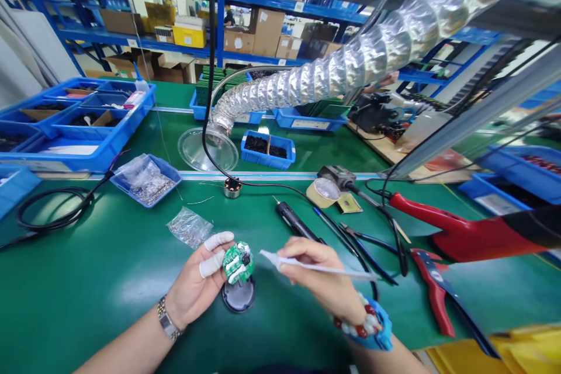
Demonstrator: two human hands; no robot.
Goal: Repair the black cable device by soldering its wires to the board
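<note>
A small round green circuit board [239, 263] with white blobs and a black component is held up in my left hand [201, 280]. White covers sheathe two of that hand's fingers. Just below the board, a dark round housing [239, 294] sits on the green bench mat, partly hidden by the board. My right hand [313, 269] grips a slim white stick [324, 267] with a wider, pointed end. Its tip is close to the board's right side, apart from it. A blue wrist band and beads circle my right wrist.
Further forward lie a small plastic bag [190, 227], a copper-wound motor part [232, 187] and a blue tray [146, 181] of small parts. To the right are an electric screwdriver [295, 220], pliers [368, 239] and a red-handled tool [432, 292]. A silver duct [333, 79] hangs above.
</note>
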